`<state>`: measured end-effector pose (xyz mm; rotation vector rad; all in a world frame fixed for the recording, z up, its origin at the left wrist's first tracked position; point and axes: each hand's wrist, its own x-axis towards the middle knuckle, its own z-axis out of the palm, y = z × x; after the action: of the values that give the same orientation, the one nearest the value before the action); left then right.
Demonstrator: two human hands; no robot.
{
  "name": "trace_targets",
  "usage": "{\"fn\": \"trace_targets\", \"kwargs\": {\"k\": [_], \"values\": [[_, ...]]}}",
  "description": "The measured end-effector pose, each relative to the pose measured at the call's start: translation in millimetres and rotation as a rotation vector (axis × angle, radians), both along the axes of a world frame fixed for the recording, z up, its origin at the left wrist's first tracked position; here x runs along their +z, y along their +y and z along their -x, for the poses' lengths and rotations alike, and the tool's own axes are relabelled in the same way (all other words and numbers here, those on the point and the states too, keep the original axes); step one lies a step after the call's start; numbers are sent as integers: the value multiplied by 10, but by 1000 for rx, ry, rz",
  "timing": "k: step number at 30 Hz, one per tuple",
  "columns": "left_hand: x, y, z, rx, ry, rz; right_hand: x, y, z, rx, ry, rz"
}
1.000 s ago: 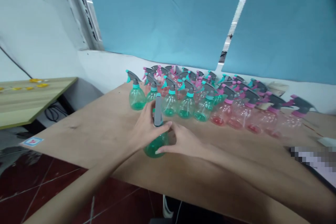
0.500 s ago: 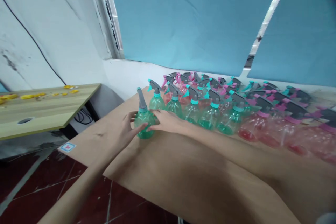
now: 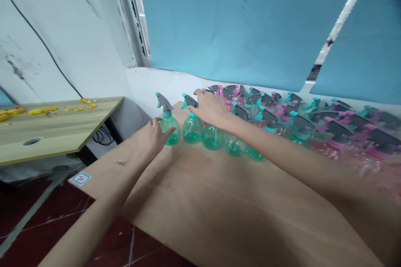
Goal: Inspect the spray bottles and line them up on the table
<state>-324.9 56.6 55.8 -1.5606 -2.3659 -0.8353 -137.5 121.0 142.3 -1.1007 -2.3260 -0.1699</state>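
My left hand (image 3: 156, 137) is curved around the left side of the end green spray bottle (image 3: 171, 131), its thumb lying across the front. That bottle stands upright on the brown table, its grey head and teal trigger tilted up to the left. My right hand (image 3: 209, 107) is over the tops of the neighbouring bottles, thumb and fingers apart. Its thumb is beside the head of the second green spray bottle (image 3: 192, 129). The right hand hides the head of the third green spray bottle (image 3: 213, 137); whether it touches either one I cannot tell.
Several more green bottles and red spray bottles (image 3: 336, 144) with pink collars crowd the right side of the brown table (image 3: 200, 200). A blue sheet (image 3: 238, 25) covers the wall behind. At left stands a wooden desk (image 3: 62, 129) bearing yellow pieces (image 3: 39, 111). A sticker (image 3: 80, 178) marks the table corner.
The end bottle has moved back into line with the row, and its head has turned. My right hand has left it and moved right, over the neighbouring bottle tops. The view has shifted slightly.
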Motion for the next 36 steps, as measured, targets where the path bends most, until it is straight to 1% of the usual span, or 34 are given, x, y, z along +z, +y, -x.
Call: {"fn": "trace_targets", "kwargs": {"k": [3, 6, 11, 14, 19, 21, 23, 25, 27, 30, 32, 34, 36], "values": [[15, 84, -42, 41, 32, 18, -14, 34, 79, -59, -30, 64], [14, 124, -61, 56, 53, 27, -30, 84, 132, -98, -66, 91], [-3, 123, -64, 46, 64, 36, -65, 169, 140, -99, -80, 107], [-6, 103, -64, 36, 57, 36, -82, 172, 101, -80, -67, 106], [71, -19, -75, -4, 25, 29, -92, 20, 5, -24, -26, 85], [117, -113, -95, -28, 4, 11, -97, -92, -40, 8, -6, 78], [149, -234, -148, -81, -27, -14, -108, -227, -97, 37, 14, 77], [160, -384, -255, -170, -69, -31, -125, -382, -177, 54, 31, 77], [153, -556, -430, -290, -117, -17, -144, -556, -290, 63, 48, 81], [129, -813, -793, -450, -170, 14, -169, -828, -518, 82, 79, 101], [115, -939, -1061, -565, -223, -42, -183, -996, -701, 76, 95, 114], [102, -1001, -1316, -594, -217, -126, -195, -1139, -898, 67, 109, 126], [86, -997, -1546, -609, -225, -223, -206, -1253, -1101, 53, 114, 151]]}}
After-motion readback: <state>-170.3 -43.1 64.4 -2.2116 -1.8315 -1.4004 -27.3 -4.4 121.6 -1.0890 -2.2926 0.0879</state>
